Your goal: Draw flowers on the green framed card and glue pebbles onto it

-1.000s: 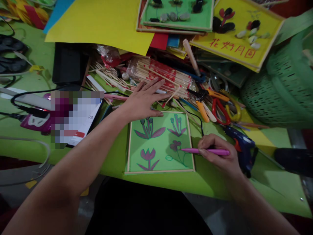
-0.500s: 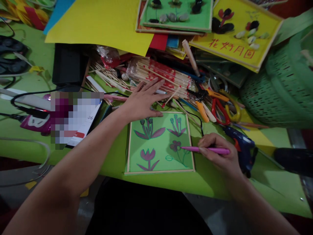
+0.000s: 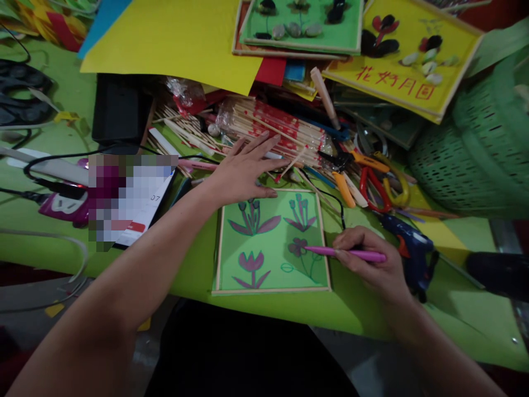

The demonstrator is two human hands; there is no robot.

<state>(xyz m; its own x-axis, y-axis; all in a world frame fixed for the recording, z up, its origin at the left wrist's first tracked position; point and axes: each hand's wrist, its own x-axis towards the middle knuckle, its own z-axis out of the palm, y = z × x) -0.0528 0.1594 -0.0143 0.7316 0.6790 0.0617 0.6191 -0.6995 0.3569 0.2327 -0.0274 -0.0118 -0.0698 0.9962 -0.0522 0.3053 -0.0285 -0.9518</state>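
Note:
My right hand [image 3: 366,259] is closed around a pink marker [image 3: 367,255], whose tip points left and meets the small flower at the right of a green framed card [image 3: 273,262]. Purple flowers with green outlines cover the card, and a stem and leaves below the small flower show only as green outlines. Thin wooden sticks edge the card. My left hand [image 3: 242,168] is spread with its fingers apart, its thumb at the card's top edge and its other fingers over the sticks beyond. It holds nothing.
Behind the card lie bundled wooden sticks [image 3: 264,121], pliers and scissors [image 3: 374,190]. A blue glue gun [image 3: 409,248] and a green basket [image 3: 467,149] are on the right. At the left are a phone [image 3: 144,201] and a power strip [image 3: 68,207]. Finished framed pictures [image 3: 392,82] lie at the back.
The small flower's lower petal now looks filled with purple. The marker tip has shifted very slightly on it. My left hand keeps its place on the card's top edge.

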